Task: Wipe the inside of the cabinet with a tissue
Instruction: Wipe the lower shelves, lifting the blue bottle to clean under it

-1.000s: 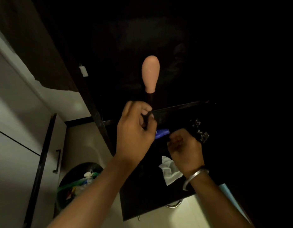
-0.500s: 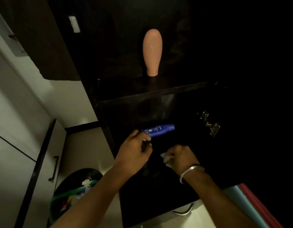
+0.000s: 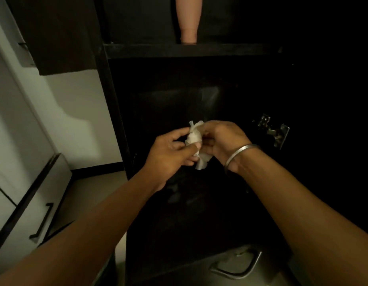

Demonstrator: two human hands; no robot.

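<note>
Before open cabinet (image 3: pixel 199 100): left hand (image 3: pixel 168 153) and right hand (image 3: pixel 222 139) both pinch crumpled tissue (image 3: pixel 194 139), bunching it. Wiping apparently not begun; interior surfaces left.

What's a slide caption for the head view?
Both hands, left hand and right hand, bunch a white tissue before the dark open cabinet.

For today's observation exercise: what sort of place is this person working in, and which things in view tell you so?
Probably a home room with fitted storage: a dark open cabinet with a door hinge, pale drawer fronts with a bar handle, and a tissue held in both hands.
</note>
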